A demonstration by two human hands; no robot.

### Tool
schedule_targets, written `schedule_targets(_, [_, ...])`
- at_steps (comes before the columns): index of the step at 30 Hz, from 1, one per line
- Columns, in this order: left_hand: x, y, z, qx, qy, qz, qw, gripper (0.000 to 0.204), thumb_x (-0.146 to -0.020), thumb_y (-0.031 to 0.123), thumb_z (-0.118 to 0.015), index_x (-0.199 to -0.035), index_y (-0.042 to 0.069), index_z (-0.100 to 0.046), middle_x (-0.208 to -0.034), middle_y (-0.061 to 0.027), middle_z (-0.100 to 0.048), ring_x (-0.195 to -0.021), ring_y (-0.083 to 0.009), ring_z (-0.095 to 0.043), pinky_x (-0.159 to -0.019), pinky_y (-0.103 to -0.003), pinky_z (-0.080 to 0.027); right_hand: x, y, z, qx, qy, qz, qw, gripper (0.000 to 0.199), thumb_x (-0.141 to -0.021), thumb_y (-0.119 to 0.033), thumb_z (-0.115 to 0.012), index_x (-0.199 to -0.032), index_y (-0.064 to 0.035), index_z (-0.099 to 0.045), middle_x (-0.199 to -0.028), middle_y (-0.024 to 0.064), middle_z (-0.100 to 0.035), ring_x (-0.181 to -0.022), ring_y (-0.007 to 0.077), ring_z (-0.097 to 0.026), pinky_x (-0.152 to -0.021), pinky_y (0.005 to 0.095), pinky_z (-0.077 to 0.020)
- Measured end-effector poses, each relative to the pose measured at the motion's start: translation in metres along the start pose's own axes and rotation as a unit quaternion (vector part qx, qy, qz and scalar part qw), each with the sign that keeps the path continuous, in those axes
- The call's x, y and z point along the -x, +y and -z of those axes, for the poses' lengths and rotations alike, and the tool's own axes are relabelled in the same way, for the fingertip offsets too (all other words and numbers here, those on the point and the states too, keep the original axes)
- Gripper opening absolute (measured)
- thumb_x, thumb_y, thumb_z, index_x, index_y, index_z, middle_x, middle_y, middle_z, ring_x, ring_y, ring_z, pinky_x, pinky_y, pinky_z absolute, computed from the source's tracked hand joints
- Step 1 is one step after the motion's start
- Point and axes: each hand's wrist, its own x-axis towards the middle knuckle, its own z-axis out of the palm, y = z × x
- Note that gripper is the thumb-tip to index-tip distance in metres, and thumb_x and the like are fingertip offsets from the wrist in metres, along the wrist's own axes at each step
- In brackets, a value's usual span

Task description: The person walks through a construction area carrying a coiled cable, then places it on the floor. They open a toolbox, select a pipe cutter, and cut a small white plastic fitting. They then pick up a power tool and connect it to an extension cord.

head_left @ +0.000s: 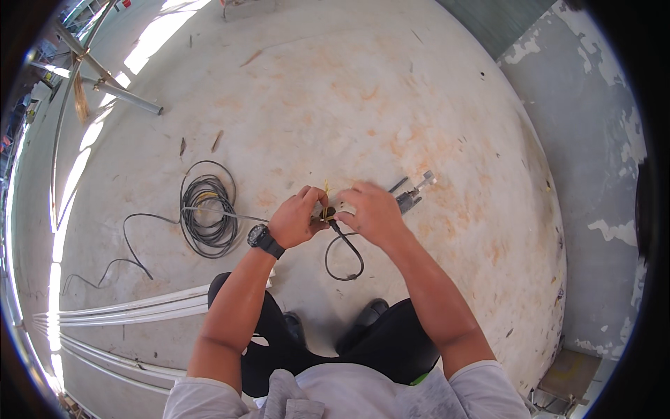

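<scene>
My left hand (299, 215) has its fingers closed on a black cable connector (331, 211) wrapped with thin yellow string. Beside it, my right hand (370, 211) holds its thumb against or close to the connector, its other fingers smeared by motion. From the joint a black cord (362, 262) loops down over the floor and back up behind my right hand. A dark power tool (405, 202) with a pale metal end lies just beyond that hand. On the left, a coil of black cable (227, 227) sends one length toward my left hand.
White pipes (157, 307) lie at the lower left, by my left leg. A metal pole frame (132, 100) stands at the upper left. A grey wall with peeling paint (579, 160) rises on the right. Small debris (217, 140) is scattered over the concrete floor (300, 91).
</scene>
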Motion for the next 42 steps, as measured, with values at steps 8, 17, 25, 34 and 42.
schedule_targets(8, [0.004,0.006,0.000,-0.035,-0.047,-0.068,0.996,0.043,-0.070,0.007,-0.081,-0.105,0.012,-0.056,-0.107,-0.0079,-0.061,-0.099,-0.0325,-0.062,-0.089,-0.044,-0.046,-0.004,0.018,0.012,-0.134,-0.254,-0.085,0.954,0.056,-0.072,-0.049,-0.081,-0.105,-0.0043,-0.072,-0.086,0.0181,-0.070,-0.081,0.0350,-0.067,-0.074,0.0427,-0.0513])
schedule_targets(17, [0.007,0.017,0.000,-0.227,0.244,0.012,0.943,0.033,-0.072,0.010,-0.082,-0.100,0.011,-0.066,-0.102,-0.0061,-0.066,-0.096,-0.0267,-0.065,-0.091,-0.038,-0.049,-0.003,0.017,0.002,-0.219,-0.143,-0.188,0.947,0.058,-0.078,-0.047,-0.081,-0.112,-0.0011,-0.070,-0.088,0.0205,-0.071,-0.081,0.0362,-0.068,-0.072,0.0406,-0.0517])
schedule_targets(25, [0.023,-0.004,-0.023,0.348,0.180,0.277,0.878,0.036,-0.098,0.025,-0.066,-0.113,-0.008,-0.070,-0.084,-0.0084,-0.073,-0.075,-0.0087,-0.064,-0.071,-0.026,-0.051,-0.003,0.000,-0.041,-0.119,0.046,-0.095,0.987,0.061,-0.083,-0.046,-0.076,-0.121,0.0006,-0.066,-0.088,0.0191,-0.069,-0.080,0.0347,-0.069,-0.069,0.0427,-0.0530])
schedule_targets(34, [0.028,-0.001,-0.014,0.387,0.184,0.274,0.861,0.041,-0.100,0.026,-0.066,-0.121,-0.008,-0.066,-0.098,-0.0071,-0.073,-0.088,-0.0112,-0.065,-0.081,-0.024,-0.050,-0.003,-0.017,-0.059,-0.046,0.113,-0.027,0.992,0.055,-0.085,-0.033,-0.077,-0.126,0.0000,-0.063,-0.082,0.0135,-0.067,-0.071,0.0302,-0.065,-0.062,0.0390,-0.0511])
schedule_targets(42, [0.030,-0.013,0.000,0.585,0.126,0.254,0.760,0.041,-0.099,0.030,-0.065,-0.123,-0.004,-0.063,-0.108,-0.0063,-0.070,-0.098,-0.0157,-0.066,-0.092,-0.031,-0.052,-0.009,-0.017,-0.057,-0.080,0.160,0.025,0.983,0.057,-0.084,-0.035,-0.077,-0.125,0.0008,-0.064,-0.093,0.0156,-0.071,-0.081,0.0317,-0.068,-0.069,0.0397,-0.0539])
